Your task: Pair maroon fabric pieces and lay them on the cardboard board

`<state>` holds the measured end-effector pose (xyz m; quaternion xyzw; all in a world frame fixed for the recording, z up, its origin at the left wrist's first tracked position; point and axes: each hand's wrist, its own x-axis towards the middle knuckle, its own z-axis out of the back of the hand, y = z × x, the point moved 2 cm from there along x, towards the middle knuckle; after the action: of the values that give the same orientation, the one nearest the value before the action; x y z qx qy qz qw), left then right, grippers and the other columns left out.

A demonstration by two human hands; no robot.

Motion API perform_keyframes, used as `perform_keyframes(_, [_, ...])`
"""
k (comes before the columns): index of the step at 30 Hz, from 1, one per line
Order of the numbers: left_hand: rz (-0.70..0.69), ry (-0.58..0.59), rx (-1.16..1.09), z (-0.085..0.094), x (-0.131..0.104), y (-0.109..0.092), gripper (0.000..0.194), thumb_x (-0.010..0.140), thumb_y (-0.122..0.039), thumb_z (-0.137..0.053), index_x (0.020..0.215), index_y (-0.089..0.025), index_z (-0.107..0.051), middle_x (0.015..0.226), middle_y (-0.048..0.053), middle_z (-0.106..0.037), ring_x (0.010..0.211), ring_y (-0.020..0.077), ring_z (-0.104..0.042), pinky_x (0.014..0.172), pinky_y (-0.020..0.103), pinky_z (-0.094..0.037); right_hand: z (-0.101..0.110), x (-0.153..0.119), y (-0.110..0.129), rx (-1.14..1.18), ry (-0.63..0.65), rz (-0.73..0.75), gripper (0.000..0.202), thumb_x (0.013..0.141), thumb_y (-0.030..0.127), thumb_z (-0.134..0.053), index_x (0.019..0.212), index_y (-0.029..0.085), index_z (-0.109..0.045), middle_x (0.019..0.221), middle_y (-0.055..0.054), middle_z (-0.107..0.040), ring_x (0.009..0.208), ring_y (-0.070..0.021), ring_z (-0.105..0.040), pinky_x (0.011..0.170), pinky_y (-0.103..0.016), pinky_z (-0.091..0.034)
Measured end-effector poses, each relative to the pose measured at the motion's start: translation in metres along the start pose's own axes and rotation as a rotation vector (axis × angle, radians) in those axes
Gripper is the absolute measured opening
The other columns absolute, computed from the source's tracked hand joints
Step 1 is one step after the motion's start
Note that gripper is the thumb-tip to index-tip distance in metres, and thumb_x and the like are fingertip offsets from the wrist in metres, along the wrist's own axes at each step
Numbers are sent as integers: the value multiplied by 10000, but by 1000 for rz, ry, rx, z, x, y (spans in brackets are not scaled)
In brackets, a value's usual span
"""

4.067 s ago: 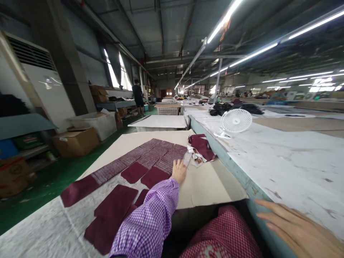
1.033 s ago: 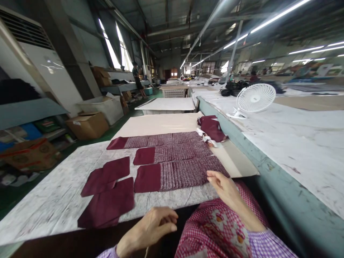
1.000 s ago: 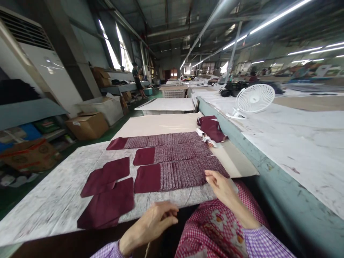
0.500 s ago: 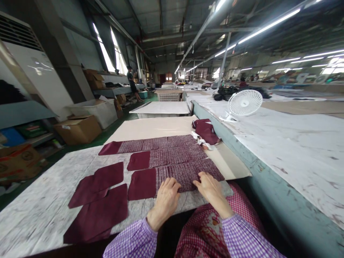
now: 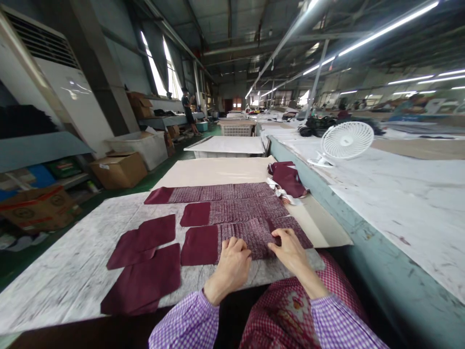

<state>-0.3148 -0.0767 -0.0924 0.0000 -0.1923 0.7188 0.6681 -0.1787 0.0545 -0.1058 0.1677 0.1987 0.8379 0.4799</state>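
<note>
Three rows of overlapping maroon fabric pieces lie across the table. My left hand (image 5: pixel 233 264) rests on the near edge of the nearest row (image 5: pixel 254 232), its fingers curled together; whether fabric is between them is hidden. To its right, my right hand (image 5: pixel 289 248) has thumb and forefinger on the same row, pinching at its fabric edges. Plain maroon pieces (image 5: pixel 199 245) end the rows on the left. Farther left, larger maroon pieces (image 5: pixel 148 278) lie loosely overlapped. A crumpled maroon bundle (image 5: pixel 286 178) with white strips sits behind the rows at the right.
A pale board (image 5: pixel 214 170) lies under the rows' far side. On the right, a long white-covered table (image 5: pixel 392 194) carries a white fan (image 5: pixel 347 140). Cardboard boxes (image 5: pixel 119 170) stand on the floor at left. A person (image 5: pixel 189 111) stands farther back.
The view has turned slightly left, so everything appears shifted right. Both hands stay at the nearest row, and some of its pieces near my right hand look raised more.
</note>
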Motion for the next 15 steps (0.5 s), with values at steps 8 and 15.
perform_keyframes(8, [181, -212, -140, -18, 1, 2, 326, 748, -324, -675, 985, -156, -526, 943, 57, -547, 907, 227, -527, 814, 399, -437, -12, 2, 7, 598, 3, -98, 398, 745, 294, -579, 1099, 179, -436, 1147, -126, -576, 783, -182, -644, 665, -340, -553])
perform_keyframes(15, [259, -411, -95, -20, 6, -6, 272, 771, -294, -632, 957, -186, -466, 939, 59, -530, 924, 242, -530, 799, 389, -455, -12, 7, 42, 838, 65, -70, 439, 683, 326, -646, 1050, 188, -448, 1159, -128, -556, 693, -151, -642, 542, -291, -567])
